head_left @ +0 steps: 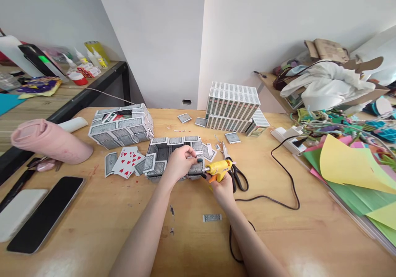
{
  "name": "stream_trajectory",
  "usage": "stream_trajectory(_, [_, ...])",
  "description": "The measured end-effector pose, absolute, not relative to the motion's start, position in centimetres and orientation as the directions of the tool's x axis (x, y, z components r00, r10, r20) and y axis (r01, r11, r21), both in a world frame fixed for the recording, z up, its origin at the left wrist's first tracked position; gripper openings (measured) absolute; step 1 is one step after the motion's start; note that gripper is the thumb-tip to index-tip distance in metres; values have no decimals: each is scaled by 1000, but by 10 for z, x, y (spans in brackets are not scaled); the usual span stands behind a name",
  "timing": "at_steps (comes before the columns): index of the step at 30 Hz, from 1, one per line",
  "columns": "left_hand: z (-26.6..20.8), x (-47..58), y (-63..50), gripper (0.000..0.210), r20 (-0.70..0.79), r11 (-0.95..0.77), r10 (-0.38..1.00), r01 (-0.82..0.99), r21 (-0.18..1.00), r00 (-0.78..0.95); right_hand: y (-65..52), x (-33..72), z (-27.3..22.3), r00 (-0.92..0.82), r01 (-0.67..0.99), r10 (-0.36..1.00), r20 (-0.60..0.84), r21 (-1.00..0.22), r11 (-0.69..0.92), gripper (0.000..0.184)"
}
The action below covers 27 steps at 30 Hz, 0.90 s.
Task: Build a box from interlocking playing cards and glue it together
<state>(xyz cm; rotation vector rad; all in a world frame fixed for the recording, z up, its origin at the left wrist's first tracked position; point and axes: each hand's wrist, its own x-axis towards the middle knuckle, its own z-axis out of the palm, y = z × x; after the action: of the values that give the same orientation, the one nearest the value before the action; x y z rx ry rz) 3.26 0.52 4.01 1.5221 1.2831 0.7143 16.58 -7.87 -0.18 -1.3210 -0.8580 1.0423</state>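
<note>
My right hand (224, 188) is wrapped around a yellow hot glue gun (219, 167), its metal nozzle pointing left at the near right corner of a box made of playing cards (156, 168). Over that same box my left hand (179, 163) has its fingers drawn together in a pinch; anything between the fingertips is too small to make out. The box is open on top, with dark compartments inside. Loose playing cards (126, 161) lie at its left, some face up with hearts. Black-handled scissors (239, 178) rest just right of the glue gun.
Behind stand a finished-looking card box (122, 132) and stacked card packs (232, 105). A black cord (292, 186) loops right to a white power strip (287, 140). Coloured paper (355, 165) covers the right side. A phone (46, 215) and pink roll (52, 140) lie left.
</note>
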Motion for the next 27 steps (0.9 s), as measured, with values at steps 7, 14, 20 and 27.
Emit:
stream_trajectory(7, [47, 33, 4, 13, -202, 83, 940, 391, 917, 274, -78, 169, 2, 287, -203, 953, -93, -979, -35, 14])
stream_trajectory(14, [48, 33, 4, 13, -170, 39, 946, 424, 905, 276, -78, 168, 7, 333, -131, 938, -97, -990, -56, 17])
stream_trajectory(20, [50, 33, 4, 14, -195, 67, 938, 403, 913, 286, -80, 172, 5, 292, -51, 953, -79, -996, -67, 18])
stream_trajectory(27, [51, 33, 3, 14, -216, 85, 932, 404, 911, 291, -81, 174, -1, 266, 12, 962, -55, -998, -61, 16])
